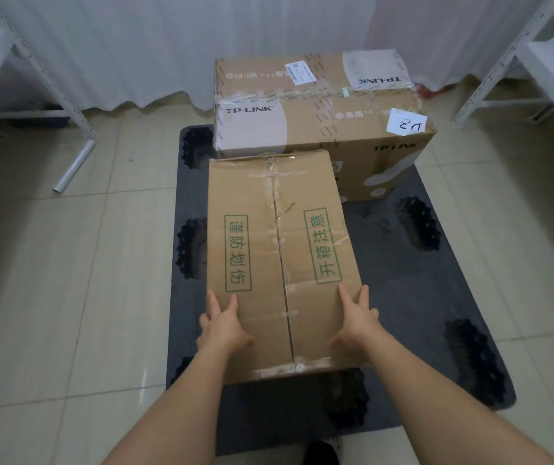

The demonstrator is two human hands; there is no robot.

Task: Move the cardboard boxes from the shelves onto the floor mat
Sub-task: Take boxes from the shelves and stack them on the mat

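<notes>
Hands: left hand (pixel 223 325) & right hand (pixel 358 322), fingers straight, pressing near box (pixel 279 263) sides
Near box: on mat (pixel 436 297), touching TP-LINK box (pixel 316 105)

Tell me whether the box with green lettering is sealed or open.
Sealed. The box with green lettering has both top flaps closed flat, clear tape along the centre seam; left hand and right hand hold its sides.

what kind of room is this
Likely a small storeroom: bare white metal shelving on both sides, taped cardboard shipping boxes on a black floor mat, tiled floor.
</notes>
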